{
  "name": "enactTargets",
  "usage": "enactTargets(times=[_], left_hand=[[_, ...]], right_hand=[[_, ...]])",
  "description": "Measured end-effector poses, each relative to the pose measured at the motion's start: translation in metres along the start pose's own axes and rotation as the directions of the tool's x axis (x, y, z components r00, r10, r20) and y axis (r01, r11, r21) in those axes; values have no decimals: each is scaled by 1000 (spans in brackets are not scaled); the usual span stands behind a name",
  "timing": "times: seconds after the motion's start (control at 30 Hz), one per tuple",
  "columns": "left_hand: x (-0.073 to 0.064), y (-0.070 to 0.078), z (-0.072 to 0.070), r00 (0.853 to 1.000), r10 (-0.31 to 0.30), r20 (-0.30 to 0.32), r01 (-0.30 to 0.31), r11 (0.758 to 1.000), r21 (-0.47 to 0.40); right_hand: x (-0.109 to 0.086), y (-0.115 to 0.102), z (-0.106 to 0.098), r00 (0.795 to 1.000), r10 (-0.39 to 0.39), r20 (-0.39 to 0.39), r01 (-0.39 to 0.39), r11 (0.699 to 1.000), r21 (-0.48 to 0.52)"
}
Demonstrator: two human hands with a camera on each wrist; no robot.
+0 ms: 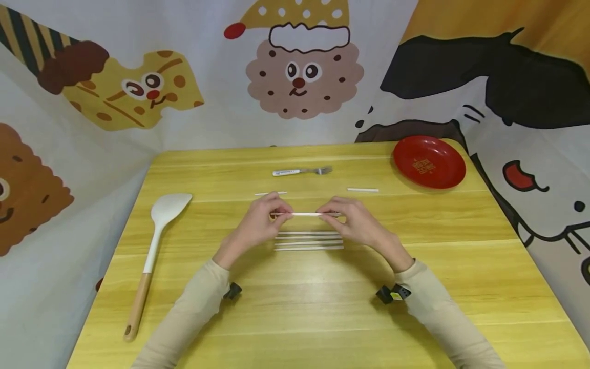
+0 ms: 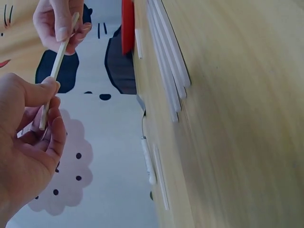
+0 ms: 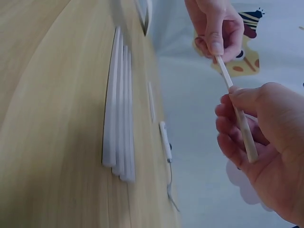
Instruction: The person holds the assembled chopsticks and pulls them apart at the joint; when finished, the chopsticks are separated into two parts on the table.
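A thin white stick point(image 1: 306, 214) is held level above the table between both hands. My left hand point(image 1: 260, 218) pinches it near its left end with thumb and fingers, and my right hand point(image 1: 355, 218) pinches it near the right end. In the left wrist view the stick point(image 2: 59, 61) looks straight and unbroken between the two grips. Just below the hands, several longer white sticks point(image 1: 309, 248) lie parallel on the table; they also show as a row of white sticks point(image 3: 110, 133) in the right wrist view. Two short white pieces lie beyond the hands, one left point(image 1: 276, 193), one right point(image 1: 362, 189).
A fork point(image 1: 301, 171) with a white handle lies near the back of the wooden table point(image 1: 304, 307). A red plate point(image 1: 429, 162) sits at the back right corner. Along the left side lies a white spatula point(image 1: 159, 225) with a wooden handle. Printed cloth point(image 1: 212, 128) hangs behind the table.
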State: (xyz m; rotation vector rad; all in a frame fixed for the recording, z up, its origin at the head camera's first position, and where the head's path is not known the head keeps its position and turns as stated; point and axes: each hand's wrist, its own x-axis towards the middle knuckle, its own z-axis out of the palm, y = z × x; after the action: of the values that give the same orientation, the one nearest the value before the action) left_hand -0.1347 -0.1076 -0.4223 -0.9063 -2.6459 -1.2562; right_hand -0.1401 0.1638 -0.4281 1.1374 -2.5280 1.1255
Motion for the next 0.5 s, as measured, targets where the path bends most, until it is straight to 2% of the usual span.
enactTargets(times=[0.13,0.3,0.43,0.5], left_hand=[[1,4,2,1000,12,28,-11,1000,-16],[2,8,6,996,22,92,-22,1000,0],[6,11,11,993,21,119,-23,1000,19],[8,12,12,991,10,130,-11,1000,2]], right_hand=[[1,-2,0,1000,-8,5,8,999,33],[0,-5,-1,1000,-10,10,10,999,42],[1,-6,0,1000,-15,22,15,999,42],[2,-5,2,1000,-5,28,4,999,44]])
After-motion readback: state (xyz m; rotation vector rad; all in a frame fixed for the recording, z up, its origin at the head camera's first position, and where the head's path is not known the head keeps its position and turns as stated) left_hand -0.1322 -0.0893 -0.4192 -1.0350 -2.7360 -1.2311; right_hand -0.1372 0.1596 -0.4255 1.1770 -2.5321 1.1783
